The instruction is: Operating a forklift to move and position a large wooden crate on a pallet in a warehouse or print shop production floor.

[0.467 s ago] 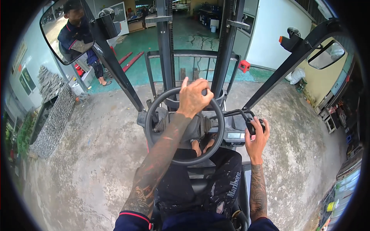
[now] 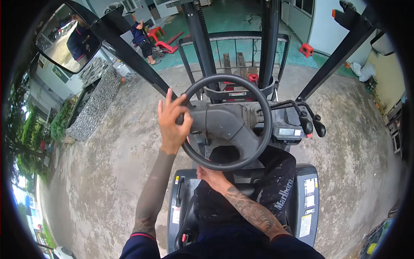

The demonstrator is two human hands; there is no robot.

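Note:
My left hand [image 2: 173, 123] is at the left side of the black steering wheel [image 2: 227, 78] of a forklift, thumb and forefinger curled round the rim and the other fingers raised. Low in front of my lap, my right hand [image 2: 212, 178] reaches across to the left over my thigh, under the wheel's lower rim. Its fingertips are partly hidden there, and what they touch cannot be made out. Two black-knobbed control levers [image 2: 306, 124] stand right of the wheel, beside a small display panel [image 2: 288, 132], with no hand on them.
Ahead rise the forklift's mast [image 2: 202, 43] and black load guard [image 2: 235, 38]. A person [image 2: 140, 39] stands at the far left by a red pallet jack [image 2: 166, 46]. A red stool [image 2: 306, 50] is ahead to the right. A stone-covered planter wall [image 2: 97, 103] lies left, and a mirror [image 2: 69, 39] hangs upper left.
My right hand has left the levers and crossed to below the wheel. My left hand has gone from the wheel's top to its left side. The view has shifted, showing more ground at the left.

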